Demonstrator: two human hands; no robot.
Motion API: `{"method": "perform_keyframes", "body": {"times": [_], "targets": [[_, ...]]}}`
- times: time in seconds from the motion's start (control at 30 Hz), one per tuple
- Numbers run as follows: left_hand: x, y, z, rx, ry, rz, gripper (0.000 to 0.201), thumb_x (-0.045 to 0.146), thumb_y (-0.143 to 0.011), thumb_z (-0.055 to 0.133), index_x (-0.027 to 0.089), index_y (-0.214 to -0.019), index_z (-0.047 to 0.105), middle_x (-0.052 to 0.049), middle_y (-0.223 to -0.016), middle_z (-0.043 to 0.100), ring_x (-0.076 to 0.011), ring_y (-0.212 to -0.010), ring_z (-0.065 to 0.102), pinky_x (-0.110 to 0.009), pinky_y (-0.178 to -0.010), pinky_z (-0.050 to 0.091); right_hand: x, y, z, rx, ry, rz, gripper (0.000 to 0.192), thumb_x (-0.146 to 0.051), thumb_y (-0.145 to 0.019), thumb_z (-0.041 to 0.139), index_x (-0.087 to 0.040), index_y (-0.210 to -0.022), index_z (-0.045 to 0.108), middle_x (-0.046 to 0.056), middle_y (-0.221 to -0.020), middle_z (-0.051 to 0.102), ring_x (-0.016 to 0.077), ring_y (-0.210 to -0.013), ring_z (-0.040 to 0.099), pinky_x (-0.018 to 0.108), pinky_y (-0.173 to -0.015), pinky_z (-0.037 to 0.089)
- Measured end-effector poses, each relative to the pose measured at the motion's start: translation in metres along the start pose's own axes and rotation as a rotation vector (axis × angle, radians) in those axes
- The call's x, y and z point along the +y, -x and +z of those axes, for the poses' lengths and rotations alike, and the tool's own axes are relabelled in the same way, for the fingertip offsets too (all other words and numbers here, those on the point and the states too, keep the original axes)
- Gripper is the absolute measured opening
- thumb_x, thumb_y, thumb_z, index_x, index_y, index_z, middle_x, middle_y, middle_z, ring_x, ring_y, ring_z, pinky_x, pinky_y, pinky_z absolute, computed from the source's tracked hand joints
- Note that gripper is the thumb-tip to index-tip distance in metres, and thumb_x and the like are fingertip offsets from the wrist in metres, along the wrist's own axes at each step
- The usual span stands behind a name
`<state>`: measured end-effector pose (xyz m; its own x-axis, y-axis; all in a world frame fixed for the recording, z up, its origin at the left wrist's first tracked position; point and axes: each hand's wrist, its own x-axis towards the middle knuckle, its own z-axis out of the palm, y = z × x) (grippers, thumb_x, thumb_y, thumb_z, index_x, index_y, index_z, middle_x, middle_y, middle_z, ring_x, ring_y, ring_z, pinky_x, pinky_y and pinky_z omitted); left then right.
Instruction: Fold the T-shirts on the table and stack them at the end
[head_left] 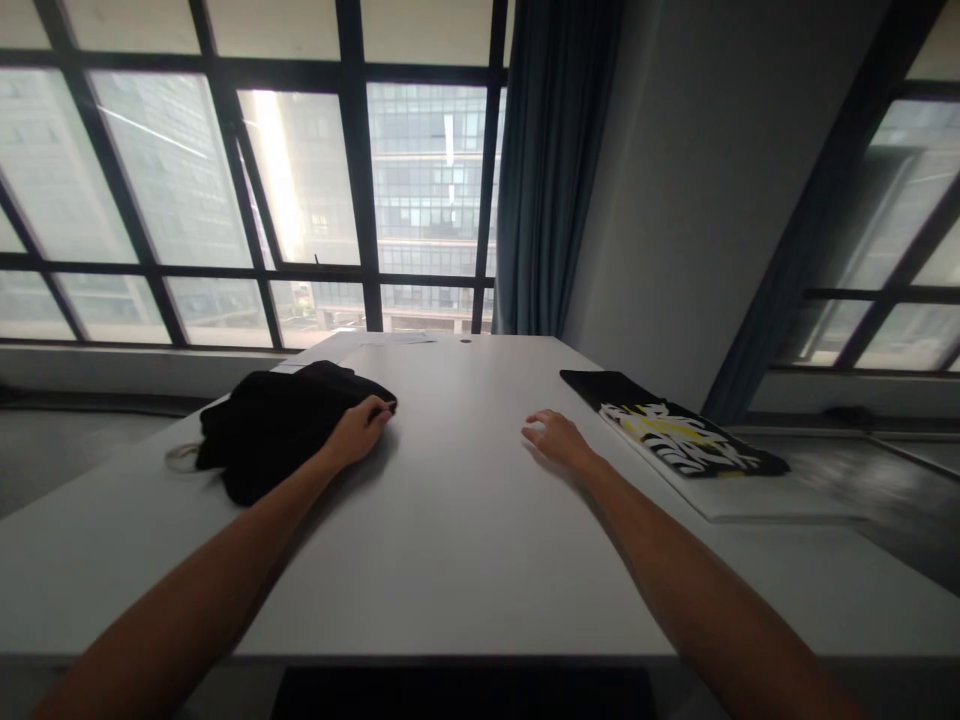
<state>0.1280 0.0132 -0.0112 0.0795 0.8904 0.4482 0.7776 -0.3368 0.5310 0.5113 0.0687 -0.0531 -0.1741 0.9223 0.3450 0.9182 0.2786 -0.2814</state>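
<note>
On the left half of the white table (450, 560) lies a bunched black cloth (277, 420), with a pale cord loop (182, 457) sticking out at its left end. My left hand (363, 428) pinches the right edge of this cloth between thumb and fingers. Across from it, my right hand (553, 438) hovers over or rests on the tabletop, fingers loosely bent and apart, holding nothing. To its right is a folded black garment (675, 430) with a white and yellow print.
Under the printed garment sits a flat white board or pad (757, 500) along the table's right side. Some papers (397, 338) lie at the far left end, near a small round dark spot (466, 341). Beyond stand windows and a blue curtain (536, 180).
</note>
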Motion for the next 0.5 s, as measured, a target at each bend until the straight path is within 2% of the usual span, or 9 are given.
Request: {"method": "perform_keyframes", "body": {"times": [0.07,0.13,0.2,0.23,0.3,0.37,0.43,0.5], "targets": [[0.026,0.014,0.023,-0.253,0.240,0.236,0.035,0.049,-0.090,0.051,0.019,-0.101,0.064,-0.010,-0.112,0.072,-0.0268,-0.106,0.064,-0.040,-0.096,0.048,-0.002,0.001,0.004,-0.008,-0.086,-0.087,0.041,-0.030,-0.085,0.062,-0.014,-0.123,0.064,0.015,-0.130,0.061,0.0274,-0.120,0.056,0.041,-0.106,0.039],[0.047,0.027,0.040,-0.535,0.373,0.381,0.035,0.050,-0.089,0.056,0.019,-0.101,0.065,-0.010,-0.115,0.072,-0.0267,-0.110,0.063,-0.039,-0.097,0.048,-0.006,0.003,0.006,-0.023,-0.180,-0.217,0.058,-0.026,-0.079,0.068,-0.015,-0.135,0.056,0.016,-0.135,0.057,0.0268,-0.124,0.054,0.042,-0.109,0.038],[0.059,0.035,0.045,-0.706,0.420,0.450,0.033,0.049,-0.088,0.060,0.019,-0.100,0.066,-0.010,-0.117,0.071,-0.0264,-0.112,0.063,-0.038,-0.097,0.048,-0.011,0.006,0.007,-0.039,-0.259,-0.343,0.070,-0.026,-0.075,0.073,-0.020,-0.141,0.050,0.015,-0.142,0.052,0.0270,-0.130,0.050,0.045,-0.112,0.035],[0.061,0.037,0.043,-0.746,0.421,0.464,0.031,0.048,-0.088,0.061,0.019,-0.099,0.066,-0.011,-0.119,0.070,-0.0261,-0.113,0.064,-0.038,-0.097,0.048,-0.015,0.008,0.008,-0.049,-0.284,-0.386,0.069,-0.026,-0.075,0.074,-0.022,-0.140,0.051,0.014,-0.144,0.050,0.0273,-0.132,0.047,0.046,-0.112,0.035],[0.058,0.035,0.034,-0.746,0.359,0.466,0.030,0.046,-0.087,0.063,0.019,-0.100,0.066,-0.012,-0.124,0.068,-0.0260,-0.115,0.063,-0.037,-0.099,0.047,-0.024,0.012,0.008,-0.075,-0.311,-0.427,0.048,-0.027,-0.080,0.071,-0.024,-0.127,0.062,0.013,-0.148,0.046,0.0277,-0.135,0.044,0.047,-0.113,0.034],[0.050,0.029,0.024,-0.697,0.182,0.470,0.043,0.047,-0.080,0.071,0.021,-0.112,0.064,-0.012,-0.133,0.063,-0.0286,-0.123,0.058,-0.041,-0.105,0.041,-0.035,0.017,0.010,-0.113,-0.335,-0.450,0.030,-0.025,-0.084,0.065,-0.023,-0.113,0.069,0.010,-0.149,0.046,0.0270,-0.135,0.045,0.046,-0.112,0.035],[0.042,0.023,0.018,-0.629,-0.050,0.483,0.071,0.050,-0.067,0.080,0.024,-0.130,0.057,-0.013,-0.141,0.056,-0.0334,-0.132,0.048,-0.049,-0.114,0.028,-0.047,0.021,0.014,-0.144,-0.374,-0.468,0.033,-0.021,-0.083,0.064,-0.023,-0.117,0.066,0.009,-0.144,0.052,0.0257,-0.130,0.050,0.045,-0.110,0.038],[0.037,0.019,0.015,-0.594,-0.241,0.483,0.091,0.051,-0.060,0.083,0.027,-0.141,0.048,-0.013,-0.147,0.049,-0.0367,-0.139,0.039,-0.057,-0.117,0.013,-0.058,0.024,0.017,-0.162,-0.402,-0.461,0.048,-0.019,-0.082,0.065,-0.023,-0.129,0.059,0.009,-0.135,0.060,0.0249,-0.122,0.056,0.043,-0.106,0.042]]}}
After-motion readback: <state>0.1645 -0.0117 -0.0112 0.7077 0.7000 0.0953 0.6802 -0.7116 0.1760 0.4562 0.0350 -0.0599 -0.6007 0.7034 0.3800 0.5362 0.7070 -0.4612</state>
